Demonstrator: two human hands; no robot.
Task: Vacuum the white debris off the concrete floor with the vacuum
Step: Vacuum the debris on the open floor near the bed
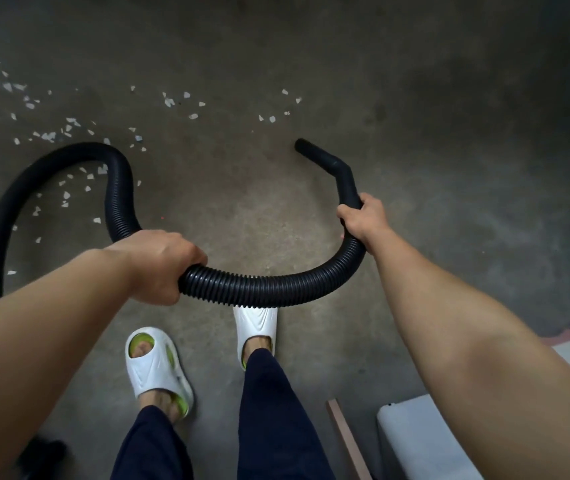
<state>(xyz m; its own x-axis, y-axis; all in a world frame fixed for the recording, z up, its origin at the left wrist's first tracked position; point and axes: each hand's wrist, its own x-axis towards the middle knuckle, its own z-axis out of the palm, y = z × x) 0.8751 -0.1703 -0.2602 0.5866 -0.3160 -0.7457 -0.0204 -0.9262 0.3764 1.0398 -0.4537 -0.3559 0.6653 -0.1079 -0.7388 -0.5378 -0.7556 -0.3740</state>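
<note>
A black ribbed vacuum hose (269, 287) curves across the middle of the view and loops away to the left edge. My left hand (158, 265) grips the hose at its middle. My right hand (363, 216) grips it where it joins the smooth bent nozzle (328, 162), whose open tip points up-left above the concrete floor (449, 150). White debris (68, 126) lies scattered in many small flakes over the left part of the floor, with a few flakes (273, 117) just beyond the nozzle tip.
My feet in white slippers (157, 368) stand below the hose. A white box-like object (425, 441) and a wooden strip (345, 441) sit at the lower right. A dark object (42, 455) lies at the lower left.
</note>
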